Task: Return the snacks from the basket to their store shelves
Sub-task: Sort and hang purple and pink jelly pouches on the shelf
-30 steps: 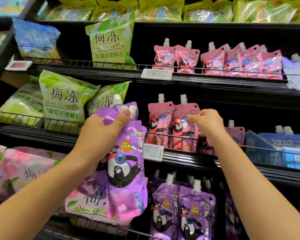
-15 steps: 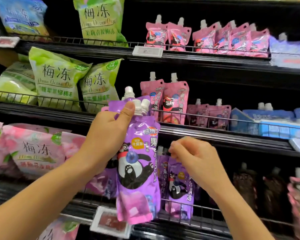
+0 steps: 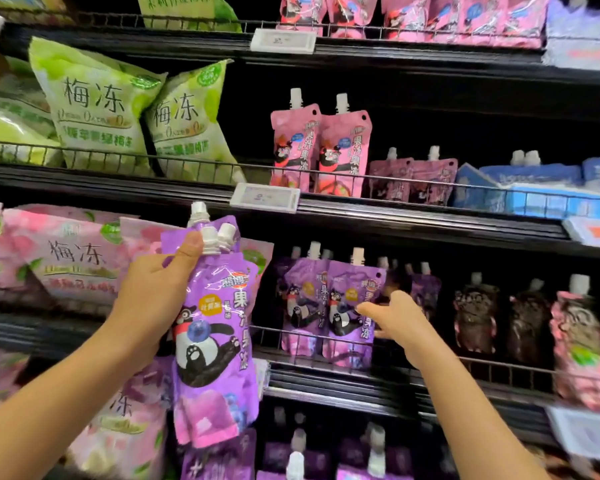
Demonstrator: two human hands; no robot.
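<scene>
While the left hand point(image 3: 153, 299) clamps a bunch of purple spouted pouches point(image 3: 215, 327) near their caps, hanging before the shelf's wire rail point(image 3: 430, 358), the right hand point(image 3: 395, 320) reaches loose-fingered, gripping nothing, against shelved purple pouches point(image 3: 326, 306). Dark open room lies behind them. Each pouch shows a cartoon bear.

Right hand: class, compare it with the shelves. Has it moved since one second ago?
Yes. The right hand has dropped from the pink pouches' shelf to the purple pouches one shelf below.
</scene>
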